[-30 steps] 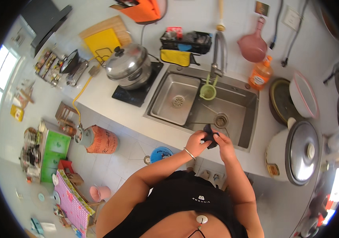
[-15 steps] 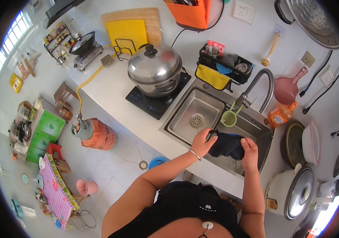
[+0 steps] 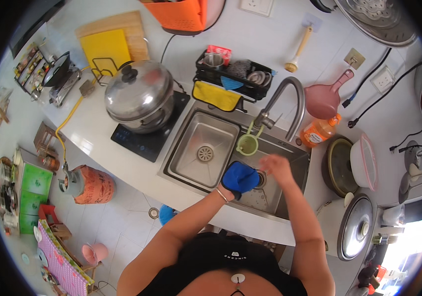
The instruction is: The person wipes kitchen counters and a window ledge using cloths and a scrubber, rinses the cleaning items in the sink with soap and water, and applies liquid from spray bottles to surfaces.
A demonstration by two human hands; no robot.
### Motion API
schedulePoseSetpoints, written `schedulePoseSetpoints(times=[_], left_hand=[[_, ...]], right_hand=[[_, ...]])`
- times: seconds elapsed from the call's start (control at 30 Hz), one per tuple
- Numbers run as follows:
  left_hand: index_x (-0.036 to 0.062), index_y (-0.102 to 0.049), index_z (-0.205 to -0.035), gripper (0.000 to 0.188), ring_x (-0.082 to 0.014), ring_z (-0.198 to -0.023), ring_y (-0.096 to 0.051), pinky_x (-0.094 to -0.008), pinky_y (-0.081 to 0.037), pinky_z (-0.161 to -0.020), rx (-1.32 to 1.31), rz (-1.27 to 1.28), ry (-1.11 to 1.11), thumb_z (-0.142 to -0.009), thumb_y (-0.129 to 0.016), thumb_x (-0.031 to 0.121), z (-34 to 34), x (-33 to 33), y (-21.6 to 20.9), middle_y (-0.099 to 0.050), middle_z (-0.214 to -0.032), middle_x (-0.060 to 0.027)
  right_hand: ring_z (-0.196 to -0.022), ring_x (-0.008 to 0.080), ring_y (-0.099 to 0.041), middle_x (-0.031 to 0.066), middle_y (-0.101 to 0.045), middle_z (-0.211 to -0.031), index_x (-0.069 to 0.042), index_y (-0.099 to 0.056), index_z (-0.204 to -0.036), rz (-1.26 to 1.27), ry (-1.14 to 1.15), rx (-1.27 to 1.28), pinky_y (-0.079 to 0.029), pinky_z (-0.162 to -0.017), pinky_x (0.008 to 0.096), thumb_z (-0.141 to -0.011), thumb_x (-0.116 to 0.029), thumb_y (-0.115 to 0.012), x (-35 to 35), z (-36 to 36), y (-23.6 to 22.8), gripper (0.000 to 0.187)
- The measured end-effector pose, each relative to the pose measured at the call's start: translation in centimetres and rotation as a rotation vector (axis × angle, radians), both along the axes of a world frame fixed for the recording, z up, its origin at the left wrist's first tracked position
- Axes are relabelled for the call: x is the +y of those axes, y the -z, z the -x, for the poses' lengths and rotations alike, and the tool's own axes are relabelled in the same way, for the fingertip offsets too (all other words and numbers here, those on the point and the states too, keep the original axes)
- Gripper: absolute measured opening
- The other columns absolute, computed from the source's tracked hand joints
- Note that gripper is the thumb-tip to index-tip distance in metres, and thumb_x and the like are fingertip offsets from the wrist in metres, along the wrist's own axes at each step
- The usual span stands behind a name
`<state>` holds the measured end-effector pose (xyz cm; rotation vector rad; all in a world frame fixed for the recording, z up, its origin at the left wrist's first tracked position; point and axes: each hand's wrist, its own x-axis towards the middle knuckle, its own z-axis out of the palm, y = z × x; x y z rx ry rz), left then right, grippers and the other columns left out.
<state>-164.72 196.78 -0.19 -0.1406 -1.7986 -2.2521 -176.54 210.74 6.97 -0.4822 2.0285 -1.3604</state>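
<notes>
In the head view, a blue cloth (image 3: 241, 176) is gripped in the closed left hand (image 3: 234, 183) over the right basin of the steel sink (image 3: 191, 167). The right hand (image 3: 276, 166) is blurred above the drain; its grasp cannot be told

A soft blue cloth (image 3: 240, 177) sits over the brushed steel sink (image 3: 206, 143), beside a glossy metal pot (image 3: 137, 96), smooth white bench (image 3: 97, 133) and wooden cutting board (image 3: 127, 24).
</notes>
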Motion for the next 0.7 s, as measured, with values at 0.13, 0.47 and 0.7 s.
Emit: schedulePoseSetpoints(times=[0.13,0.47,0.7], left_hand=[[-0.0003,-0.062,-0.074,0.016,-0.0154,-0.065,-0.058,-0.0296,-0.043,-0.055,-0.06,0.36,-0.112,-0.085,-0.057,0.01,1.5,0.7,-5.3,-0.061,-0.069,-0.0066],[0.0073,-0.058,-0.067,0.02,-0.0245,-0.061,-0.058,-0.035,-0.043,-0.056,0.264,1.197,-0.217,-0.085,-0.05,0.015,9.0,3.5,-5.3,-0.06,-0.067,-0.0109],[0.0068,-0.059,-0.092,0.024,-0.0299,-0.088,-0.06,-0.0417,-0.048,-0.081,-0.401,-1.247,0.242,-0.088,-0.047,0.028,12.3,5.3,-1.2,-0.063,-0.092,-0.0117]], right_hand=[[-0.104,0.0307,-0.059,0.0149,-0.06,-0.113,-0.005,-0.057,-0.115,-0.581,0.156,0.652,-0.048,-0.087,0.0372,-0.085,-0.012,-0.05,-0.9,9.5,1.0,0.032],[-0.107,0.0337,-0.054,0.0212,-0.053,-0.119,-0.011,-0.056,-0.112,-0.706,-0.206,0.872,-0.046,-0.089,0.0409,-0.087,-0.021,-0.044,-2.2,18.6,2.5,0.029],[-0.092,0.0329,-0.061,0.0182,-0.062,-0.098,-0.003,-0.055,-0.104,-0.69,-0.188,0.809,-0.051,-0.077,0.0412,-0.08,-0.001,-0.043,-1.8,16.6,2.1,0.027]])
